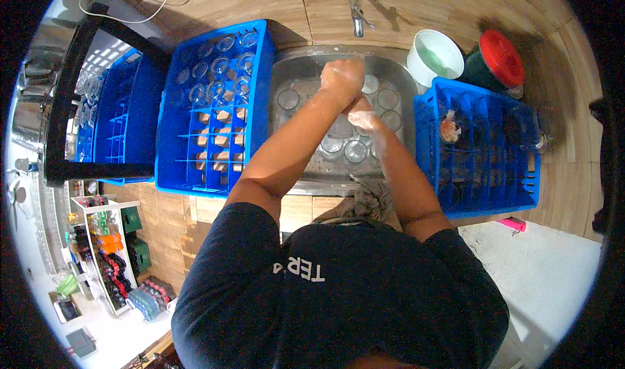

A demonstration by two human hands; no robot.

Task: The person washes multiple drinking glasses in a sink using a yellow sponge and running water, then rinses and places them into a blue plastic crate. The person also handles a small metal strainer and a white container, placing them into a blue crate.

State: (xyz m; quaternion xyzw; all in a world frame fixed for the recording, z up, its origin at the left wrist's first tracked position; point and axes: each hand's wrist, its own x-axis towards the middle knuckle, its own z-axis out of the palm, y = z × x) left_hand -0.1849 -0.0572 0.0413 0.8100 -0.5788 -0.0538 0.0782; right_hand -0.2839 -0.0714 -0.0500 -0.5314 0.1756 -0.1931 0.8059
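Observation:
Both my hands are together over a metal sink, their wrists crossing. My left hand is closed into a fist on the far side, wet and soapy; whatever it may hold is hidden. My right hand, streaked with white foam, passes beneath the left wrist, so its fingers are hidden. Several clear drinking glasses stand in the sink around them, including one glass at the left, one glass at the right and one glass near the front.
A blue divided crate at the left holds upturned glasses in its far cells. Another blue crate stands right of the sink. Behind it are a white bucket and a red-lidded container. A faucet overhangs; a grey cloth lies at the front edge.

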